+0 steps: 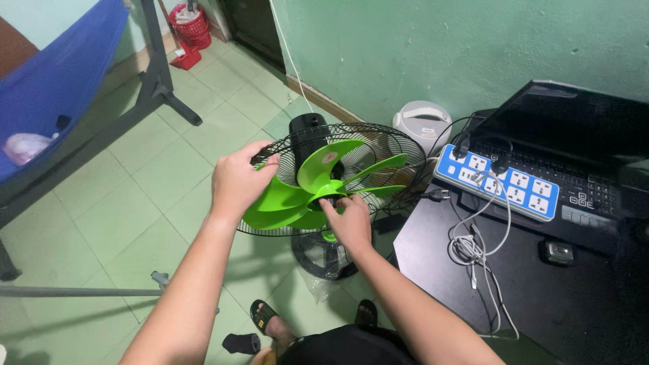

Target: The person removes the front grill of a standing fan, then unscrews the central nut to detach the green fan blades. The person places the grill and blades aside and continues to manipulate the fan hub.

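floor: pale green tiles (162,169), fills left and centre of the frame.
wall: green plaster (419,47), upper right, white cord hanging down it.
hammock: blue cloth (54,74) on a grey metal stand (159,81), upper left; pink bundle lying in it.
desk: black top (541,297), lower right, beside the fan.
laptop: black, open (574,128), right edge, sitting on the desk.
fan: standing fan on the floor, centre frame, front guard off. Black wire rear guard (385,138) faces up toward the camera, black motor housing behind it, round base (318,260) below.
blade: bright green fan blade (318,172), sits inside the rear guard, centre frame, on the hub.
power strip: blue and white (497,179), lies across the laptop keyboard, plugs in it; white cable bundle (466,250) trails onto the desk.
kettle: white, round (422,122), on the floor by the wall, just behind the guard.
bucket: red basket-type (189,27), top of frame, far end of the floor.
left hand: (236,182) left of centre, fingers curled around the outer edge of a green vane where it meets the guard rim. Gripping.
right hand: (351,220) just below the hub, fingertips pinched on the green centre piece of the blade. Closed on it.
feet: sandalled, bottom centre, under the fan base.
mouse: small dark one (558,251), on the desk right of the cable bundle.
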